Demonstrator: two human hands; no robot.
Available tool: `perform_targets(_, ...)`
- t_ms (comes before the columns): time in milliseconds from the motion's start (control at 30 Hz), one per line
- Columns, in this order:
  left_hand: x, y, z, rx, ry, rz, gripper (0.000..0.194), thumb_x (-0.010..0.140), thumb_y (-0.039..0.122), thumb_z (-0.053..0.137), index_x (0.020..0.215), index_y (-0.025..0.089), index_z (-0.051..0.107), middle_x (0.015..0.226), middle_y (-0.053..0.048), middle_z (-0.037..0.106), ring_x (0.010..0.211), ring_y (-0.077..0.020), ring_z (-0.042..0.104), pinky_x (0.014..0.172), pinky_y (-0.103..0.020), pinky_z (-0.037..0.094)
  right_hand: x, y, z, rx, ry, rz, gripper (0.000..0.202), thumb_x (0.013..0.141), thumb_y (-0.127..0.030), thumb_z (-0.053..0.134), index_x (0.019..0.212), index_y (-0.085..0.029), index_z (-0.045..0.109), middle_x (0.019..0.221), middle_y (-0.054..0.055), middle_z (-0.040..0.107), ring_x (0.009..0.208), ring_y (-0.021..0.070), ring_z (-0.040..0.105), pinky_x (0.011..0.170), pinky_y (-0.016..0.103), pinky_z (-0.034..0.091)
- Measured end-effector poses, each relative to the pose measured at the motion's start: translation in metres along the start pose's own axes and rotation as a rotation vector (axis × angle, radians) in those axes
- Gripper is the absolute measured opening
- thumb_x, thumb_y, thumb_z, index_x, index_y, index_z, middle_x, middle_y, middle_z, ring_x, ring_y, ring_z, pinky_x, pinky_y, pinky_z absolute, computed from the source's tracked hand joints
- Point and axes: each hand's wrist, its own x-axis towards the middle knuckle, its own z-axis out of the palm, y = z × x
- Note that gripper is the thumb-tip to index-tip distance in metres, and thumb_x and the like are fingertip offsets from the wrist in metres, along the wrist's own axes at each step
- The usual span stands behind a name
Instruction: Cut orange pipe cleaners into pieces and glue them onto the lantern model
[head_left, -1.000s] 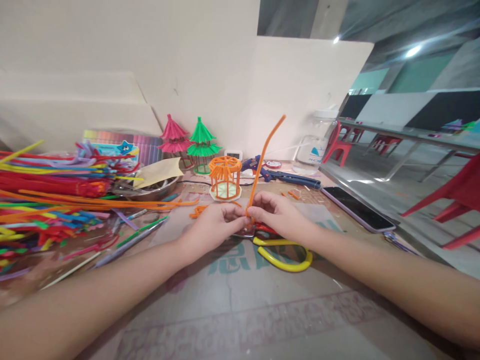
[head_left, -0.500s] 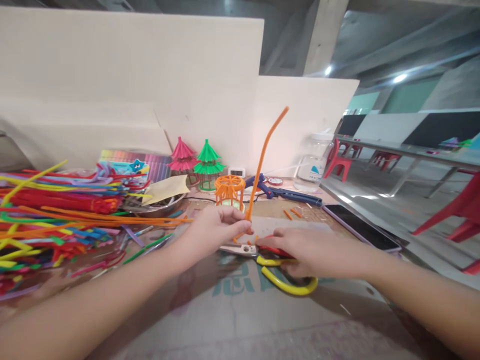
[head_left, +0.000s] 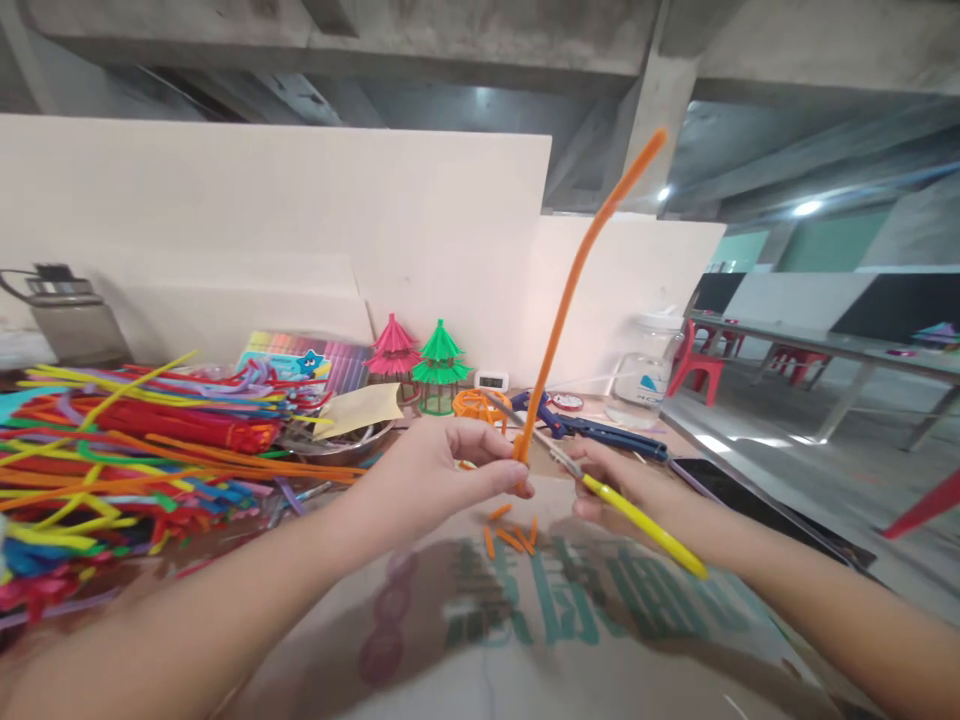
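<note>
Between thumb and fingers, my left hand (head_left: 457, 465) pinches the lower end of a long orange pipe cleaner (head_left: 571, 285), which rises and bends to the upper right. My right hand (head_left: 615, 480) is closed on a pair of scissors with yellow handles (head_left: 645, 525). The blades point up and left, close to the pipe cleaner; I cannot tell whether they touch it. Several short orange cut pieces (head_left: 511, 540) lie on the board below my hands. Behind my left hand stands an orange round pipe-cleaner frame (head_left: 480, 405), partly hidden.
Colourful pipe cleaners (head_left: 135, 460) are heaped at left, near a metal bowl (head_left: 345, 445). Pink (head_left: 394, 345) and green (head_left: 441, 355) pagoda models stand behind. A blue glue gun (head_left: 607, 432), a clear jug (head_left: 641, 370) and a phone (head_left: 757, 510) are at right.
My right hand has picked the scissors up off the board and brought them beside the pipe cleaner. My left hand still holds the pipe cleaner, now looming larger. The view has tilted up.
</note>
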Motion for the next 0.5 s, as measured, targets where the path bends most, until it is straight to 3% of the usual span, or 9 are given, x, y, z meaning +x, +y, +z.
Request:
perform_targets(67,0.001,-0.002,-0.003,-0.018,0.013,-0.013,0.019,0.082,0.037,0.064,0.079,0.019,0.07,0.086,-0.003,0.077,0.086,-0.0186,0.072,0.08,-0.028,0.054,0.0,0.006,-0.012,0.0,0.025,-0.062,0.032,0.095,-0.043,0.044,0.12,-0.024,0.043,0.093,0.003,0.055,0.079,0.0165,0.053,0.071,0.028,0.045)
perform_targets(233,0.008,-0.013,-0.01,-0.081,0.018,-0.065,0.021,0.08,0.039,0.065,0.08,0.018,0.068,0.086,-0.005,0.077,0.084,-0.0203,0.073,0.077,-0.031,0.056,-0.002,0.01,-0.03,-0.097,-0.002,-0.131,0.022,0.089,-0.042,0.053,0.096,-0.023,0.046,0.083,0.0,0.047,0.071,0.0152,0.045,0.063,0.026,0.042)
perform_targets(500,0.009,-0.015,-0.004,-0.018,0.008,-0.093,0.017,0.079,0.034,0.066,0.08,0.018,0.068,0.083,-0.003,0.077,0.083,-0.0182,0.072,0.079,-0.028,0.054,-0.007,-0.004,-0.018,-0.131,-0.019,-0.046,0.032,0.083,-0.048,0.062,0.099,-0.023,0.052,0.087,0.001,0.053,0.073,0.0158,0.046,0.064,0.026,0.04)
